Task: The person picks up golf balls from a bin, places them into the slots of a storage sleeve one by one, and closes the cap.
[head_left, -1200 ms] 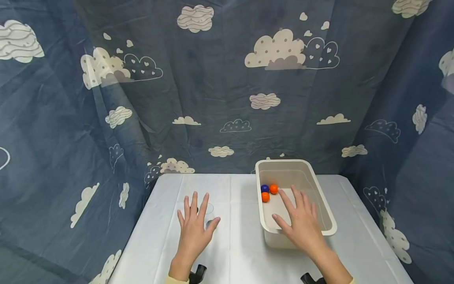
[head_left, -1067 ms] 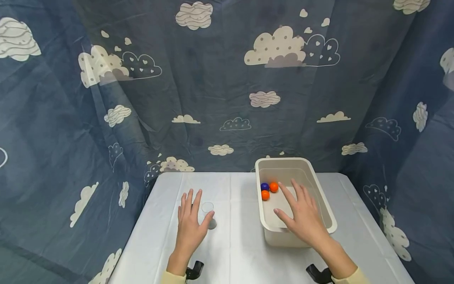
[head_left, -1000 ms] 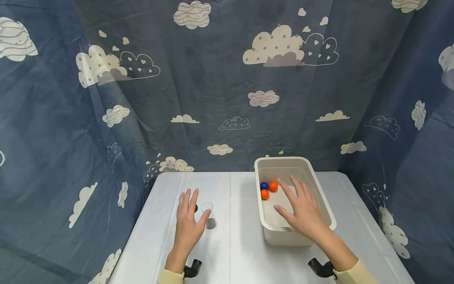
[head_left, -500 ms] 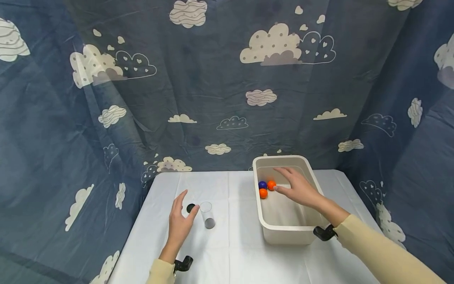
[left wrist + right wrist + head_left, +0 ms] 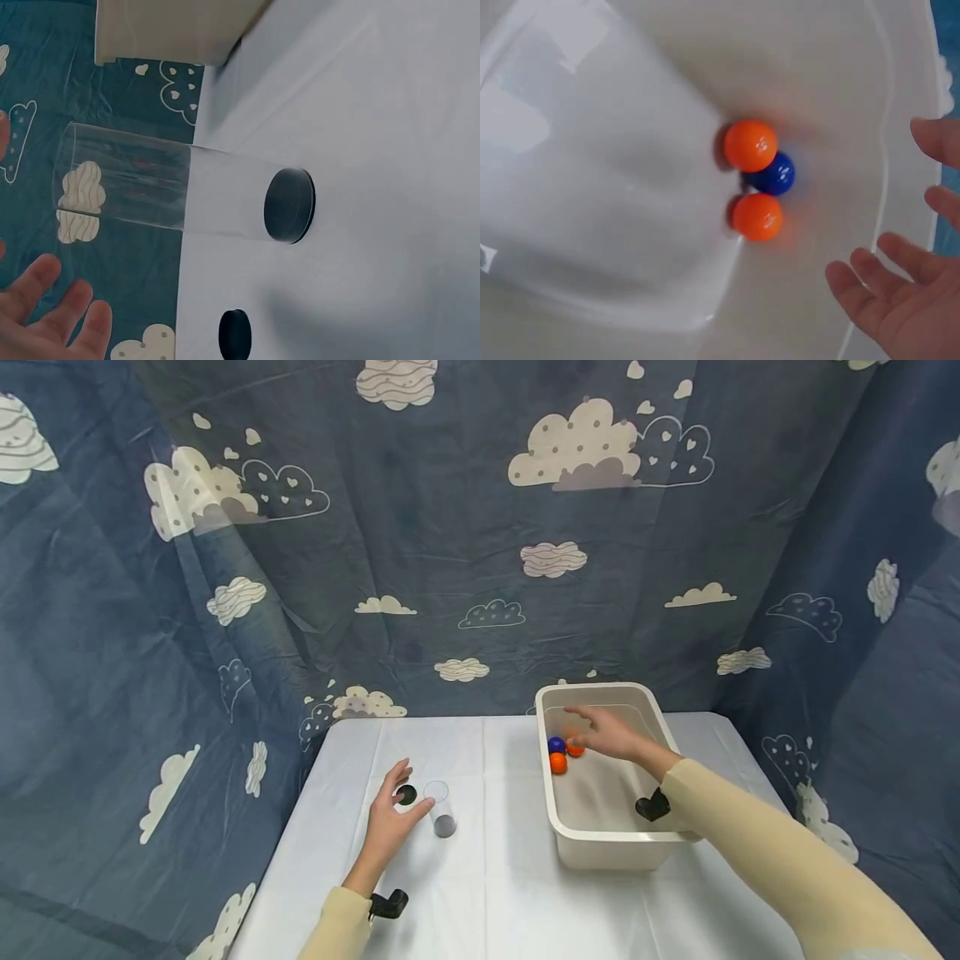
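**Right hand in the bin by the balls, left hand next to the clear tube**

So the right hand [image 5: 611, 737] is reaching into the white bin [image 5: 600, 847] at the far right of the table [image 5: 487, 893]. Fingers are spread and relaxed, nothing in them. Three small balls sit bunched together at the bin's far left corner: a blue ball [image 5: 556, 745] with an orange ball [image 5: 558, 763] on its near side and a second orange ball [image 5: 574, 747] right by the fingertips. From the head view it looks like the fingers touch that second one, but the right wrist view shows the open palm just hovering near the cluster, so I can't tell if there's contact.

The left hand [image 5: 390, 822] rests on the table, fingers loose and gripping nothing, thumb tip just beside a clear plastic tube [image 5: 439, 808] that stands upright on a dark base. A small black cap [image 5: 406, 794] lies flat right by the fingertips. Cloud-print curtain [image 5: 465, 527] hangs all around.
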A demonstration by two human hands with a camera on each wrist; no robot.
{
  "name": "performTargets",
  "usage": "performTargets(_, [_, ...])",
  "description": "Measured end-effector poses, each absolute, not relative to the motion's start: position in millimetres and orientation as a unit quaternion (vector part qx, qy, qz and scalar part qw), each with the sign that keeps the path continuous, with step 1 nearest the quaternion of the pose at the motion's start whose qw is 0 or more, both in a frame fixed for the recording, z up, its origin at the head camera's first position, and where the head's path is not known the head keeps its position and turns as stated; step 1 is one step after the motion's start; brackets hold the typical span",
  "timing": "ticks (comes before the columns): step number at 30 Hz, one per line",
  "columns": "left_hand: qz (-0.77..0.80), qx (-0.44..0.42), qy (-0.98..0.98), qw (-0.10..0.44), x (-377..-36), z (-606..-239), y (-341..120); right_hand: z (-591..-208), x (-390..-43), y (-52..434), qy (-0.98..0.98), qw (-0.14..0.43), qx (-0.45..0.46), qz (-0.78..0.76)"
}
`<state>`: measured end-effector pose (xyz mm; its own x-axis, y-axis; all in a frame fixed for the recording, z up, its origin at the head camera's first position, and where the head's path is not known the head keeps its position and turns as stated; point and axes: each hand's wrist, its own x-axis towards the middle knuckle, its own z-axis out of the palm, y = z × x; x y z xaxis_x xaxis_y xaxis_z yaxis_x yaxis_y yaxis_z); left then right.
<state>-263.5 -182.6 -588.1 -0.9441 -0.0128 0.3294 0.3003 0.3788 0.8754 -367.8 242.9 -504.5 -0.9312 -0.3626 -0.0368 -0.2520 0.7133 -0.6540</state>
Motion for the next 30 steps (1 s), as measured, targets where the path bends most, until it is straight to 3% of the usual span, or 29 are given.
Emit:
performTargets(15, [-0.616,-0.114,-0.775,0.089,-267,-606,-174,-541,-396,231,0.905,0.212,-0.140,-0.342])
performTargets(30, [-0.583,-0.087,-0.804,0.075,-270,-619,-166,-568,-409,222,0.923,0.246,-0.149,-0.258])
